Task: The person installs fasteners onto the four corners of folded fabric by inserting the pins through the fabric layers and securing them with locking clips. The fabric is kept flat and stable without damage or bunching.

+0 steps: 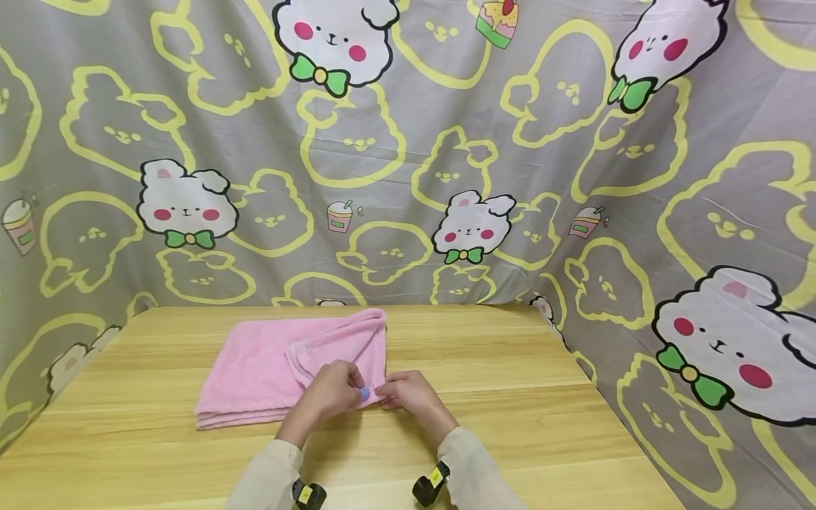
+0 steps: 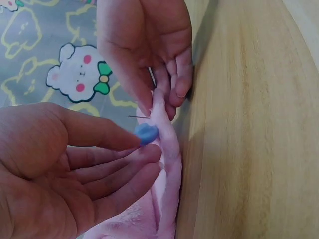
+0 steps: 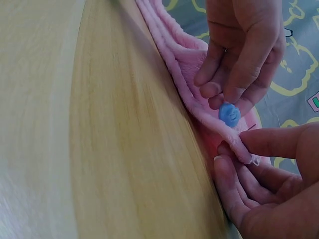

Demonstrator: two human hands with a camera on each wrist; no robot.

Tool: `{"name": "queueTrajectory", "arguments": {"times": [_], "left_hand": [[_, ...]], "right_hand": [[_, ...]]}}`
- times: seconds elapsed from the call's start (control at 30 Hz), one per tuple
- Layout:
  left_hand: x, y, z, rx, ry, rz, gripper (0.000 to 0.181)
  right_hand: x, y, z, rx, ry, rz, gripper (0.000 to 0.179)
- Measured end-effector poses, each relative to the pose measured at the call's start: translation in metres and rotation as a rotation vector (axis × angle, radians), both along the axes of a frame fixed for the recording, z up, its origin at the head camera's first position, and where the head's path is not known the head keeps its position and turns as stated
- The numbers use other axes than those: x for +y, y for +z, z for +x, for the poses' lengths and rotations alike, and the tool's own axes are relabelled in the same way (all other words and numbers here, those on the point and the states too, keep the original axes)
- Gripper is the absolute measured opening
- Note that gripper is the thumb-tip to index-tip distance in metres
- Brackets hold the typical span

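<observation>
A pink plush cloth (image 1: pixel 255 361) lies folded on the table, its near right corner turned up between both hands. My left hand (image 1: pixel 334 388) pinches a small round blue button-like piece (image 3: pixel 230 115) between thumb and finger, against the cloth's edge. From the fabric beside it juts a thin metal needle (image 2: pixel 138 116); its other end is hidden. Close by on the right, my right hand (image 1: pixel 411 397) grips the cloth's edge, thumb and fingers on opposite sides of the fold. In the right wrist view the blue piece shows small dark marks on its face.
The light wooden table (image 1: pixel 510 425) extends around the cloth. A grey curtain (image 1: pixel 395 198) printed with rabbits and yellow outlines hangs behind it and along both sides. Black cameras, such as the one on the left wrist (image 1: pixel 309 494), sit under the sleeves.
</observation>
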State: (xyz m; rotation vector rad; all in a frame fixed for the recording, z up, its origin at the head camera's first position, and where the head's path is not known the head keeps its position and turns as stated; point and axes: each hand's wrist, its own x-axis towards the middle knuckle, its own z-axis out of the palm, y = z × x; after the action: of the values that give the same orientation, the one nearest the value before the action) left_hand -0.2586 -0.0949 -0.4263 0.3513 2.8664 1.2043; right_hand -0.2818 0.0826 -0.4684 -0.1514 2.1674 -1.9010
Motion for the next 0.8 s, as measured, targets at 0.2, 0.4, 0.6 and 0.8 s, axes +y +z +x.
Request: {"name": "queueTrajectory", "arguments": {"times": [0.2,0.4,0.6,0.8], "left_hand": [[0.001,-0.001,0.001,-0.031,-0.019,0.015,0.013],[0.003,0.002,0.007,-0.088,-0.039,-0.012,0.012],[0.005,0.009,0.018,-0.248,-0.112,-0.106,0.023],[0.007,0.007,0.020,-0.265,-0.149,-0.157,0.025]], "right_hand": [[0.000,-0.001,-0.001,0.002,0.012,-0.002,0.016],[0.000,0.001,-0.001,-0.009,0.027,-0.005,0.013],[0.000,0.002,0.000,-0.015,0.032,0.000,0.012],[-0.001,0.001,-0.001,-0.012,0.029,0.007,0.016]]}}
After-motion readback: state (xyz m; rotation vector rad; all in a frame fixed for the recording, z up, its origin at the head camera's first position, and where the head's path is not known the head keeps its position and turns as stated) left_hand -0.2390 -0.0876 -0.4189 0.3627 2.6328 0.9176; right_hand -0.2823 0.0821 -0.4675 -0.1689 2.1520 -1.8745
